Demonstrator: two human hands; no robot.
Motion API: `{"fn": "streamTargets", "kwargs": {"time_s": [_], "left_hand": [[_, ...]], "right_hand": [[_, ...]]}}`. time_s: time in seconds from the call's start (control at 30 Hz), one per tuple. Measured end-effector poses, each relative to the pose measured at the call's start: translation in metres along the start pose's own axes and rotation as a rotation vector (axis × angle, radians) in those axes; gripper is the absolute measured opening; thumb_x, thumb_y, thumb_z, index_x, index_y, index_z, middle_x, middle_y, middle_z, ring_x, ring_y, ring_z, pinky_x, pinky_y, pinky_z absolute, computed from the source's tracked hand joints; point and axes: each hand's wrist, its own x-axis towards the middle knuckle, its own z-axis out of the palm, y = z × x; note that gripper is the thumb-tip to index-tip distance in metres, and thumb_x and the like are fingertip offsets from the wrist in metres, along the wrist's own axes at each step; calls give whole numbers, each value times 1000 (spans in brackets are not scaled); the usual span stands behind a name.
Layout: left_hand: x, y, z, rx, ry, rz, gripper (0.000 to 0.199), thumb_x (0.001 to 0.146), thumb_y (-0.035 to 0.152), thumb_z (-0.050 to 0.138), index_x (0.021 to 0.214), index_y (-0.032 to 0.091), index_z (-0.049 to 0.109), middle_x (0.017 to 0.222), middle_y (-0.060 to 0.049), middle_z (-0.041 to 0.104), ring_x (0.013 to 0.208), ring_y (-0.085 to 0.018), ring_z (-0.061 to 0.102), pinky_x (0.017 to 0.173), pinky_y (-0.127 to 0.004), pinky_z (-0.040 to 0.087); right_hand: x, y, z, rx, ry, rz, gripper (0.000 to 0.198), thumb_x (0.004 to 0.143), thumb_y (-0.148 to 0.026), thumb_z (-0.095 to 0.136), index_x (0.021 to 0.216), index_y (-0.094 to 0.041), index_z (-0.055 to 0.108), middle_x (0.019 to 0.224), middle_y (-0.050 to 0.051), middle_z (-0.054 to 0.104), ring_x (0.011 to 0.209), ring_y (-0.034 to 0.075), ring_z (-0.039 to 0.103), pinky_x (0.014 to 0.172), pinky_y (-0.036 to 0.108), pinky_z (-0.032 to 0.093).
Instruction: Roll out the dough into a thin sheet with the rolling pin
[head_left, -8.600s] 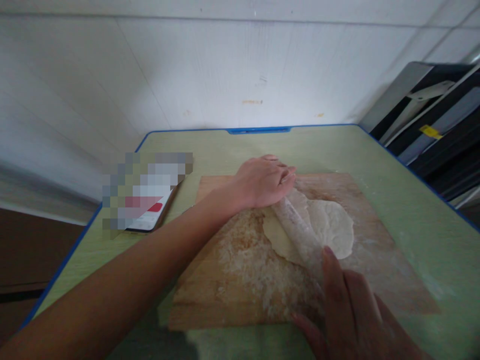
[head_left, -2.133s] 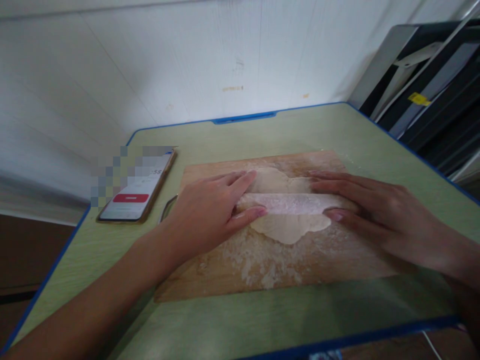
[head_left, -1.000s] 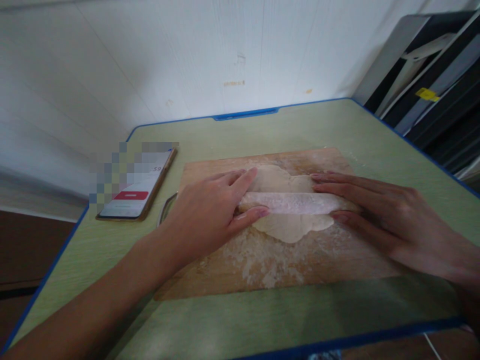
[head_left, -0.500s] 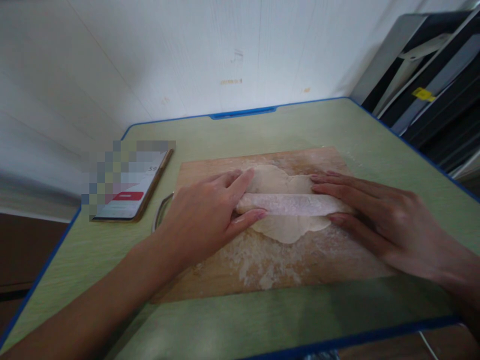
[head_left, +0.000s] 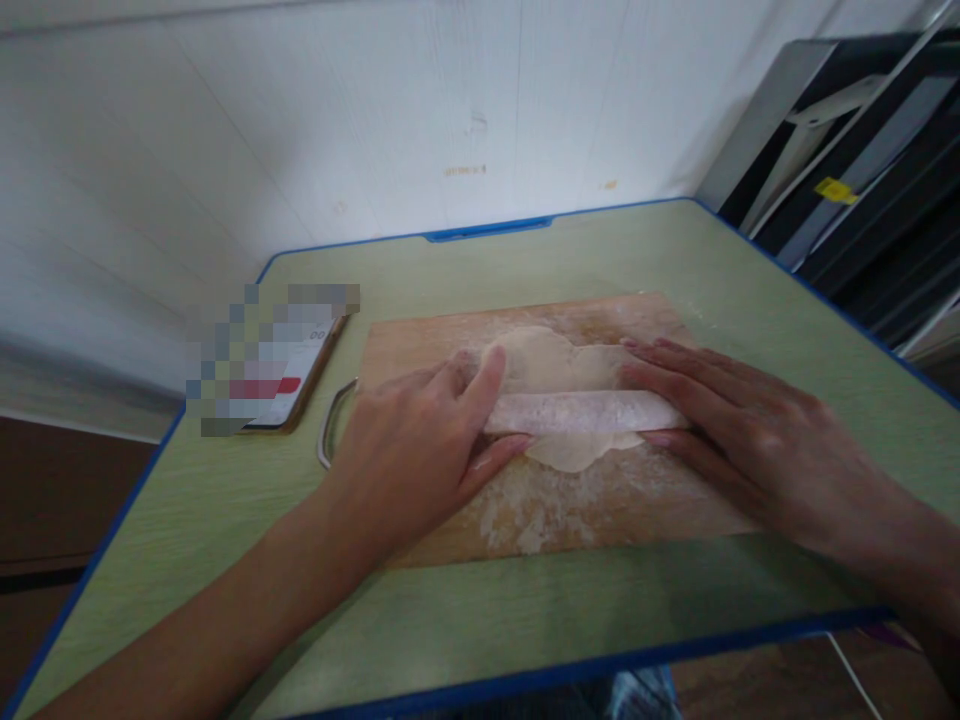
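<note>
A person's left hand (head_left: pixel 420 430) and right hand (head_left: pixel 750 435) are gripping a floured rolling pin (head_left: pixel 581 411) at nine and three o'clock; it is lying across flattened dough (head_left: pixel 540 358) on a wooden board (head_left: pixel 450 545).

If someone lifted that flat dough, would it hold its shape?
The dough sheet looks thin, so it would probably droop and might tear. Loose flour on the cutting board suggests it may slide rather than stick.
</note>
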Motion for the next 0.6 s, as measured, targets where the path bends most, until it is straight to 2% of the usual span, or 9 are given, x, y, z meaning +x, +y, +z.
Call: {"fn": "streamTargets", "kwargs": {"time_s": [0.07,0.23,0.43,0.6], "left_hand": [[-5,3,2,12,35,16,63,90,56,39,135,12,43,124,-19,59,96,-34,64,70,-46,54],[-15,9,8,45,132,32,70,87,61,42,131,7,46,122,-24,59,109,-37,59,82,-48,53],[-23,12,12,71,238,102,67,91,57,33,127,4,49,119,-26,61,104,-37,62,81,-47,54],[-30,14,9,15,205,118,64,95,52,22,130,5,48,121,-25,59,106,-36,62,81,-48,55]], "right_hand": [[-1,-2,-1,-3,-10,0,45,92,-41,41,129,-16,49,134,14,54,123,28,49,99,48,44],[-6,-8,-4,-18,-35,6,47,90,-43,45,128,-15,49,133,15,54,122,29,50,97,49,45],[-11,-13,-5,-40,-12,20,47,91,-44,44,128,-16,49,130,14,56,117,28,54,93,47,48],[-15,-18,-6,-35,-3,16,46,91,-42,46,128,-14,48,131,16,55,119,29,52,94,47,47]]}}
